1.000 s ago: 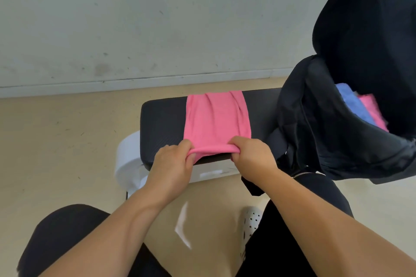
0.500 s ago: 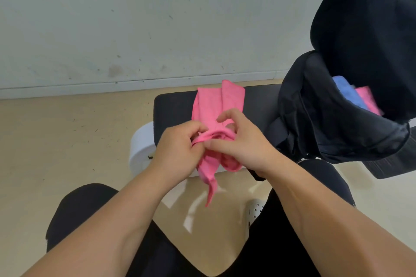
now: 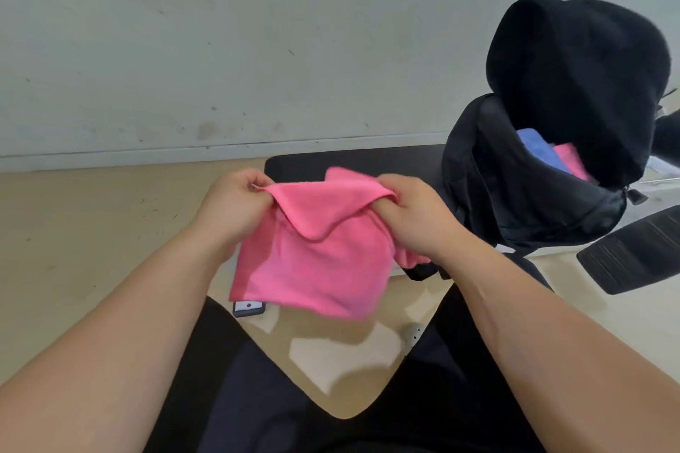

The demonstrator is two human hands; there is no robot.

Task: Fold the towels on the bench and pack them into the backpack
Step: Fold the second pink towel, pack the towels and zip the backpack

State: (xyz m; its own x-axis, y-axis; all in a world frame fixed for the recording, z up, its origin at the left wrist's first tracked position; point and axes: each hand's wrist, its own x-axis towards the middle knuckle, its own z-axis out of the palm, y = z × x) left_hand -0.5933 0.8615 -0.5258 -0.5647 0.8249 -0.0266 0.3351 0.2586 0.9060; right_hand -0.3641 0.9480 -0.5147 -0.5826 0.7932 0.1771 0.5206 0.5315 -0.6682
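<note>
I have the left hand pinching the upper left corner of the pink towel, fingers curled over the cloth; the right hand grips the upper right corner the same way, fingers closed round a bunched fold; between them the top edge sags into a flap that droops over the front of the towel; the towel hangs in the air off the table, in front of its near edge and above the person's lap, its lower edge loose; the black backpack stands at the right end of the table, mouth open and lid thrown back; inside it I see a blue towel lying against a second pink towel; I cannot tell whether the held towel brushes the table's near edge
</note>
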